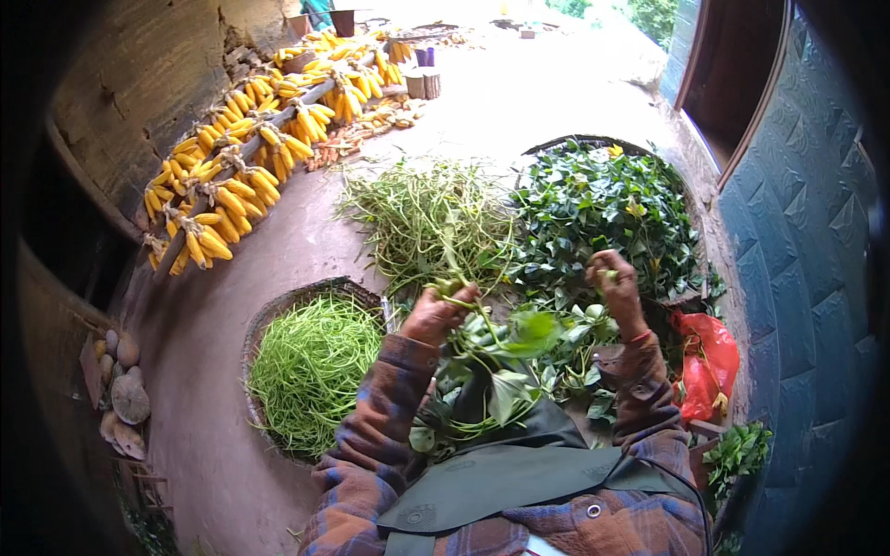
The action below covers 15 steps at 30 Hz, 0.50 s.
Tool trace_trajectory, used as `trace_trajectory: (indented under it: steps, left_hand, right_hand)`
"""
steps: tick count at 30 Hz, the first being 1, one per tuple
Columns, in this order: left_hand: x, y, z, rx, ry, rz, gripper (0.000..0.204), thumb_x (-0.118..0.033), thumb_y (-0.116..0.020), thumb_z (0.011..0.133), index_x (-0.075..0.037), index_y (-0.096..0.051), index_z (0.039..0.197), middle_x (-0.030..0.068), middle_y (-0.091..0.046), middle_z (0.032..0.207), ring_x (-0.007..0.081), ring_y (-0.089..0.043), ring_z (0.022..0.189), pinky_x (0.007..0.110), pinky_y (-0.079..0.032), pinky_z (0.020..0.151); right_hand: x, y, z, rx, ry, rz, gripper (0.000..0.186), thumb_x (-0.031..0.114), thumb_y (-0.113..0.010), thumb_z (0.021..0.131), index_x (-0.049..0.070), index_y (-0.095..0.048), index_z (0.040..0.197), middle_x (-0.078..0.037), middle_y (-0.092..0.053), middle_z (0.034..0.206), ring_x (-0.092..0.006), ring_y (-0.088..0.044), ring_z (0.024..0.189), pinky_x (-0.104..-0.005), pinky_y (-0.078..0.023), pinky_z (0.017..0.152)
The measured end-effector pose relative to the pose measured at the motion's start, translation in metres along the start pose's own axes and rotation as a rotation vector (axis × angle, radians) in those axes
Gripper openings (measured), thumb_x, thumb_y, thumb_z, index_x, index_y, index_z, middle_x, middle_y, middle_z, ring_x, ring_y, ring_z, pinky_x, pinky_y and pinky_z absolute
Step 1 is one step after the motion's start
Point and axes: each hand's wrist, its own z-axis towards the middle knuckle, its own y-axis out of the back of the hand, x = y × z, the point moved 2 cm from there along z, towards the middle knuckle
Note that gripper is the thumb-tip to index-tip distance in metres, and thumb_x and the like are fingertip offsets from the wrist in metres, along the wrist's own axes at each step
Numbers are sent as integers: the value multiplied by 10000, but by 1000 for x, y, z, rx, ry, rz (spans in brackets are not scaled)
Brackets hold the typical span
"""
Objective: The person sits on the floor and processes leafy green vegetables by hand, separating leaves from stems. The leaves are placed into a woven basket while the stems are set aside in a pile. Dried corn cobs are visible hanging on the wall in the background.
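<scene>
My left hand is closed around leafy green vine stems, whose leaves hang over my lap. To its right, my right hand is raised with bent fingers around a small green plant piece; its exact kind is hard to make out. Beyond my left hand spreads a loose heap of stripped vines. Past my right hand, a wide round basket is heaped with dark green leaves. Left of my left forearm stands a round woven basket full of thin green stalks. More cut leafy vines lie between my arms.
Bundled yellow corn cobs hang on a pole along the left wall. Squashes sit at lower left. A red plastic bag lies right of my right forearm, by a blue panelled door. Wooden stumps stand farther back.
</scene>
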Motion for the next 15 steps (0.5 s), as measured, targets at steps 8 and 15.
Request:
trace_trajectory:
  steps: [8,15]
  left_hand:
    - [4,23,24,-285,-33,-38,142,-187,-728,900,-71,-645,893,-60,-530,632,47,-414,453,209,-279,392]
    - [3,-1,22,-347,-48,39,154,-179,-762,869,-91,-636,857,-58,-563,681,28,-431,468,191,-284,393]
  right_hand:
    - [16,46,-67,-14,-189,31,154,174,-599,967,32,-653,944,42,-583,698,-38,-493,569,-202,-377,500]
    - [121,-70,-87,259,565,-711,292,87,-683,773,23,-658,1056,-58,-593,730,-227,-637,711,-337,-525,569]
